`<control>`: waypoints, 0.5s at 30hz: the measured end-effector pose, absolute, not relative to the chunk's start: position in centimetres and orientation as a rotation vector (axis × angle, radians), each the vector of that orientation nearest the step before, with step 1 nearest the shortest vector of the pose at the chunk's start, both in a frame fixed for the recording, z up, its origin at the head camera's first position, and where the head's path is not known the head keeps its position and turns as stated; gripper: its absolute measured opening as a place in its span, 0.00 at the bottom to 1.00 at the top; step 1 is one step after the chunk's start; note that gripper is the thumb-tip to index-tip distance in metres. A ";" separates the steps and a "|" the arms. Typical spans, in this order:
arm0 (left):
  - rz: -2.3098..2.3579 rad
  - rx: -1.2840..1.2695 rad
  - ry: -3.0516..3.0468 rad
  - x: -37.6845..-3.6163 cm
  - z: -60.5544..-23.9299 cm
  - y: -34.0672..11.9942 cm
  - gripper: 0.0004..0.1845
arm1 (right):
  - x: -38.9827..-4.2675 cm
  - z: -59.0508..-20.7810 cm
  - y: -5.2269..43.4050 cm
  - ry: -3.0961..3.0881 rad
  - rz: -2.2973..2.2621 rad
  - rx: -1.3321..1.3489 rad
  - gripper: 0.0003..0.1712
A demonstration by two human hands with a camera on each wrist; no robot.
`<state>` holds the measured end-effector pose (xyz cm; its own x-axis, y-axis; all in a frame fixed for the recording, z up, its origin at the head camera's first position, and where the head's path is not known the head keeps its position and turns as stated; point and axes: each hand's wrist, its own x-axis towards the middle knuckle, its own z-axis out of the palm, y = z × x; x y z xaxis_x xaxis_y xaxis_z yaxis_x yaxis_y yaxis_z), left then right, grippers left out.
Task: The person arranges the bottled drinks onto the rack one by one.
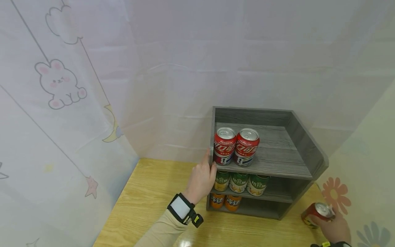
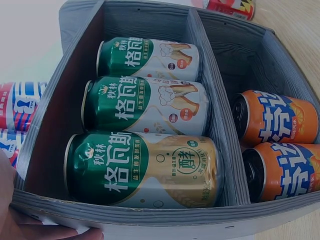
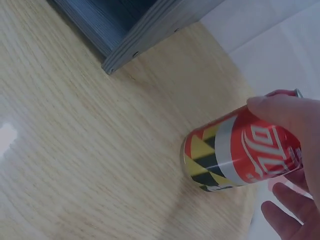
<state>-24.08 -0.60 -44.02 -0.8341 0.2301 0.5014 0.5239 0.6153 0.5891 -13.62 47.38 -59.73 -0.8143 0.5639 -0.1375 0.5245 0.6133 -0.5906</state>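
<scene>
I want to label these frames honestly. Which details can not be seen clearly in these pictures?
- Head view: the right hand is cut by the frame edge; its fingers hide behind the red can.
- Head view: the orange cans are shaded by the shelf.
- Left wrist view: only a sliver of the left hand shows.

Open room on the top shelf (image 1: pixel 277 151) right of two red cans (image 1: pixel 236 146); lower tiers crowded.
</scene>
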 end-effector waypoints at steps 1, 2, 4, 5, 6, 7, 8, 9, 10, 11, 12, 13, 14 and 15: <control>-1.074 -0.604 -2.463 -24.1 -44.0 -0.6 0.31 | -13.5 -59.8 47.3 -2.767 0.960 -0.946 0.66; -1.076 -0.605 -2.467 -24.1 -44.0 -0.6 0.31 | -13.4 -59.8 47.1 -2.768 0.940 -0.959 0.65; -1.080 -0.606 -2.467 -24.1 -43.9 -0.6 0.31 | -13.2 -60.0 46.8 -2.754 0.920 -0.968 0.62; -1.081 -0.607 -2.466 -24.1 -43.9 -0.6 0.31 | -13.2 -60.1 46.6 -2.742 0.940 -0.981 0.61; -1.083 -0.608 -2.467 -24.1 -43.9 -0.6 0.31 | -13.1 -60.2 46.3 -2.724 0.971 -0.993 0.61; -1.081 -0.609 -2.466 -24.1 -43.9 -0.6 0.31 | -13.0 -60.3 46.1 -2.703 1.009 -1.005 0.62; -1.078 -0.609 -2.464 -24.1 -43.8 -0.6 0.31 | -12.9 -60.4 45.9 -2.680 1.045 -1.012 0.62; -1.076 -0.610 -2.461 -24.1 -43.8 -0.6 0.31 | -12.8 -60.5 45.7 -2.659 1.081 -1.022 0.62; -1.074 -0.611 -2.459 -24.1 -43.8 -0.6 0.31 | -12.7 -60.6 45.6 -2.643 1.113 -1.028 0.62; -1.073 -0.612 -2.460 -24.1 -43.9 -0.6 0.31 | -12.6 -60.7 45.4 -2.624 1.140 -1.039 0.63; -1.073 -0.611 -2.460 -24.1 -43.9 -0.6 0.31 | -12.4 -60.8 45.3 -2.614 1.151 -1.048 0.63; -1.071 -0.610 -2.458 -24.1 -43.9 -0.6 0.31 | -12.3 -60.9 45.3 -2.606 1.156 -1.052 0.63; -1.073 -0.610 -2.458 -24.1 -43.9 -0.6 0.31 | -12.3 -61.0 45.2 -2.597 1.158 -1.056 0.63; -1.074 -0.609 -2.458 -24.0 -43.9 -0.6 0.31 | -12.3 -61.1 45.2 -2.597 1.156 -1.061 0.64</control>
